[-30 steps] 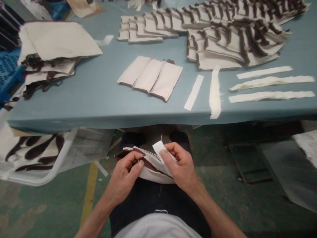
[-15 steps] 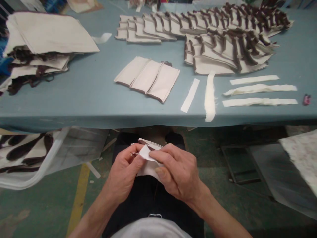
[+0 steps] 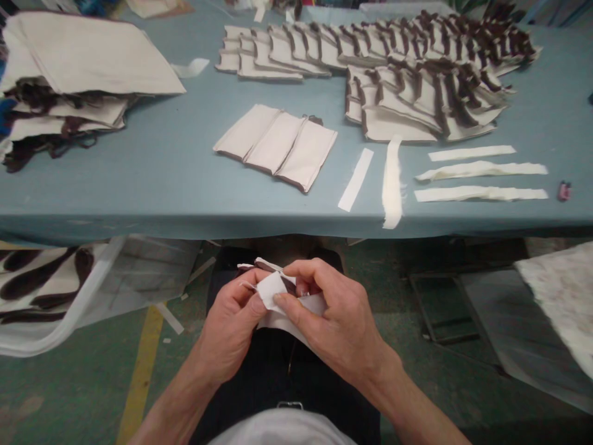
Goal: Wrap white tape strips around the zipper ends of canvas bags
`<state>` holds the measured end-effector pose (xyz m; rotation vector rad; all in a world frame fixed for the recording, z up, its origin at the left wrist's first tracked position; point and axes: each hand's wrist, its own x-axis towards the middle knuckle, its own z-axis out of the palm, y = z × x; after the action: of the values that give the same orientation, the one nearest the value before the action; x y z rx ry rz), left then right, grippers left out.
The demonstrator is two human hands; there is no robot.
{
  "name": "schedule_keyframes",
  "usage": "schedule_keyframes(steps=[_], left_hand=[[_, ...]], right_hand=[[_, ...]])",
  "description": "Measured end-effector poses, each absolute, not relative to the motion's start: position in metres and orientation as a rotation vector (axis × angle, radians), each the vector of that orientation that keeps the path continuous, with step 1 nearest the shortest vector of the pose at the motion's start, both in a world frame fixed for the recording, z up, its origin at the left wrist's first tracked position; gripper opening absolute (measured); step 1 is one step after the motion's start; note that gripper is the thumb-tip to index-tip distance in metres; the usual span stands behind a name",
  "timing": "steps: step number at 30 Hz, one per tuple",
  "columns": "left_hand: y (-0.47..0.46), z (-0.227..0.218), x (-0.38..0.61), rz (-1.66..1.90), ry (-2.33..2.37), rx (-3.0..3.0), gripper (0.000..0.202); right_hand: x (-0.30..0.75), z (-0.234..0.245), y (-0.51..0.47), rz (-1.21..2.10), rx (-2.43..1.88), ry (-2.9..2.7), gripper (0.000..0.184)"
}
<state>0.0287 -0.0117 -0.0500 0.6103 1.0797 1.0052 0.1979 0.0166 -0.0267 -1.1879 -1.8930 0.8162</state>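
Note:
Above my lap, both hands are on one cream fabric piece (image 3: 283, 322) with dark brown edging. My left hand (image 3: 233, 324) pinches its left side, thumb in front. A small white strip end (image 3: 270, 290) lies over the piece between my thumbs. My right hand (image 3: 337, 309) grips the right side, with the thumb pressed on the lower corner of the white end and the index finger bent over the top edge. A bit of brown shows between the right thumb and index finger. A loose thread sticks out near my left fingers. My palms hide much of the piece.
On the blue-green table (image 3: 152, 167) lie a flat stitched cream panel (image 3: 275, 145), overlapping rows of brown-edged pieces (image 3: 407, 117), loose cream strips (image 3: 482, 170) and a fabric stack (image 3: 102, 55). A white bin (image 3: 99, 296) stands lower left. A small pink item (image 3: 564, 190) sits far right.
My right thumb has moved up and left onto the white end, and the right index finger has lifted to the top edge. More brown fabric shows beside the white end now.

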Motion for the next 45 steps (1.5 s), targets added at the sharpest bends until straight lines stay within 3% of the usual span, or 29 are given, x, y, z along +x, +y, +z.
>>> schedule_keyframes(steps=[10, 15, 19, 26, 29, 34, 39, 45], left_hand=[[-0.012, -0.047, 0.024, 0.982, 1.029, 0.564, 0.027], [-0.014, -0.05, 0.022, 0.984, 1.056, 0.599, 0.023], [-0.012, -0.049, 0.017, 1.002, 1.102, 0.696, 0.022], [0.007, -0.033, -0.001, 1.053, 1.522, 1.094, 0.026], [0.015, -0.029, -0.01, 1.067, 1.669, 1.201, 0.025], [0.02, -0.027, -0.021, 1.084, 1.839, 1.32, 0.019], [0.02, -0.025, -0.029, 1.054, 1.96, 1.39, 0.021], [0.02, -0.022, -0.038, 1.1, 1.982, 1.365, 0.023]], right_hand=[[0.195, -0.036, 0.031, 0.905, -0.912, -1.937, 0.023], [0.189, -0.038, 0.034, 0.955, -0.863, -1.905, 0.008], [0.185, -0.032, 0.036, 0.94, -0.865, -1.889, 0.009], [0.206, 0.003, 0.037, 0.415, -0.923, -1.848, 0.02], [0.213, 0.01, 0.04, 0.351, -0.993, -1.869, 0.019], [0.217, 0.009, 0.048, 0.569, -1.069, -1.659, 0.013], [0.216, 0.008, 0.058, 0.542, -1.09, -1.68, 0.011], [0.198, -0.001, 0.057, 0.862, -1.066, -1.643, 0.006]])
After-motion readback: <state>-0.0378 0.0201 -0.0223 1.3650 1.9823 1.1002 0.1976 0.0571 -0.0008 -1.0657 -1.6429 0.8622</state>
